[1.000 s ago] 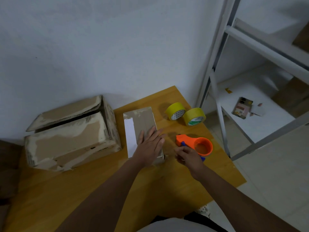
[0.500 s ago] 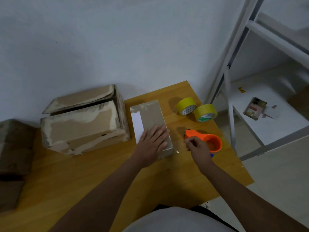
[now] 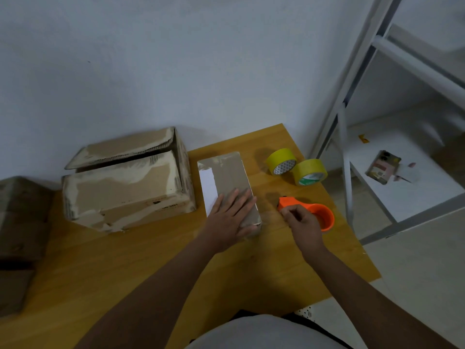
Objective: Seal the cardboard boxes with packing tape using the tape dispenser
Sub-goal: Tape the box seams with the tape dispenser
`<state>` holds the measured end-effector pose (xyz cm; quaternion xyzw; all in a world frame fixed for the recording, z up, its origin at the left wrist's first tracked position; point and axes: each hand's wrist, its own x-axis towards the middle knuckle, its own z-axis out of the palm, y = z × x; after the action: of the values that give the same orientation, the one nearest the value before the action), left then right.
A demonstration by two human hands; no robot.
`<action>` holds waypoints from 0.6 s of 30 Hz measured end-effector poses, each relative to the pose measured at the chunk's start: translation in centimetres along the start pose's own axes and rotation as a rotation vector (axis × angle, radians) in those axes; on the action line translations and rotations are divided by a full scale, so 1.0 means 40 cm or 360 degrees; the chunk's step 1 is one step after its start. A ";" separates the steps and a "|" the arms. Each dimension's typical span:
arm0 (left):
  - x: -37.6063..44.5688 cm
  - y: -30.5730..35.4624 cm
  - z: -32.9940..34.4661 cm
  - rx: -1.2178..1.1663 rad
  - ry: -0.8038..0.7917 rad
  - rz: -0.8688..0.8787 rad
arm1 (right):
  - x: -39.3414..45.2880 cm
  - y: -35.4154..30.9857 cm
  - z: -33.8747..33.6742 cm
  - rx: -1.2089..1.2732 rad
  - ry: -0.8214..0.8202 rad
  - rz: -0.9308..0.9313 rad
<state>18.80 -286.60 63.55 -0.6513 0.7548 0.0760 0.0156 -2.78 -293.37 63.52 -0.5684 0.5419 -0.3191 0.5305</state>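
From the head camera, the person's left hand (image 3: 231, 217) lies flat with fingers straight on the near end of a small oblong brown cardboard box (image 3: 227, 182) that carries a white strip along its left side. The box rests on the wooden tabletop (image 3: 141, 260). Just right of that hand, the right hand (image 3: 303, 220) curls its fingers at the near edge of the round orange plastic tape dispenser (image 3: 310, 211) — thumb and forefinger pinched together there, though what they pinch is too small to tell. Beyond the dispenser stand two yellow tape rolls (image 3: 297, 166), touching each other. Left of the flat hand sits a larger worn cardboard box (image 3: 125, 187) with its top flap raised — just beside the small box.
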 end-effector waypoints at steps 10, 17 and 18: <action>0.001 0.016 0.003 0.0121 0.0119 -0.0001 | 0.000 -0.005 -0.009 0.0036 0.0021 0.0017; 0.029 0.041 -0.005 -0.0005 0.0258 -0.0157 | -0.008 -0.012 -0.013 0.0061 0.0022 -0.0053; 0.031 0.043 -0.001 0.0027 0.0287 -0.0155 | -0.007 -0.012 -0.014 0.0055 0.0023 -0.0066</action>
<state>16.92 -287.56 63.59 -0.6913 0.7212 0.0098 -0.0432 -3.23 -293.31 64.15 -0.5678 0.5283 -0.3435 0.5297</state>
